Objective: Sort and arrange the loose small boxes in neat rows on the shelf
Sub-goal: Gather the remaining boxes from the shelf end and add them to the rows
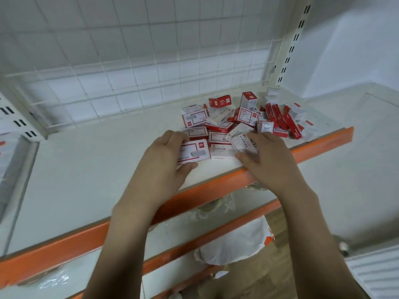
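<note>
Both hands are on the white shelf [97,169], near its orange front edge [216,188].

Left hand [159,162] grips a red-and-white box [194,151]: fingers curled over the far edge, thumb under the near edge. Box lies flat on the shelf, label up.

Right hand [269,158] pinches a white box marked STAPLES [243,143], thumb at its near end, fingers along the right side. It sits tilted on top of another white STAPLES box [220,151], which lies flat between the 2 hands, just beside the red-and-white one.

Behind them is the loose pile of small boxes [248,117], a red and white mix with no rows. Some lie flat, some stand on edge, and 1 stands upright at the back [248,101]. The pile runs toward the right end of the shelf, by the slotted upright [289,52]. The left half of the shelf is bare.

Wire grid panel [129,72] backs the shelf. Lower shelves below hold clear plastic wrap and a white bag [233,242]; contents can't be made out.
</note>
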Demonstrator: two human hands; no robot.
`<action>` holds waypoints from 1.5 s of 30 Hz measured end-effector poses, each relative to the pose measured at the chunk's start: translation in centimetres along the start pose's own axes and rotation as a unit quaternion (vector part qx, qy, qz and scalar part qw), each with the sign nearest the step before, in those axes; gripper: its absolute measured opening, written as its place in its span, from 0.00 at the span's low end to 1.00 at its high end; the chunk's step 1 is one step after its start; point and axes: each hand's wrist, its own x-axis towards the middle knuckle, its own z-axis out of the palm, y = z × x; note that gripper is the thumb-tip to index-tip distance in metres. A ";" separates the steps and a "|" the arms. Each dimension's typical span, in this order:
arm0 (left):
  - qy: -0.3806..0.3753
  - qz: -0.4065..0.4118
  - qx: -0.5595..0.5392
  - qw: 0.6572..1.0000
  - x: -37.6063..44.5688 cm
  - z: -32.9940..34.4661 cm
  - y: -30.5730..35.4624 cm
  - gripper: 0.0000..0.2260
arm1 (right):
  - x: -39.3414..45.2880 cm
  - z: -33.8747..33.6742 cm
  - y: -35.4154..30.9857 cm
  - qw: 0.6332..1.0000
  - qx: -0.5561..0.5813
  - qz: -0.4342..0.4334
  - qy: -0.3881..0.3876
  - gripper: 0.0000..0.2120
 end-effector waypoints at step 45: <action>0.247 -0.109 0.091 0.958 -22.5 -18.9 -16.6 0.19 | -11.1 8.6 -28.8 0.969 0.108 -0.207 0.081 0.22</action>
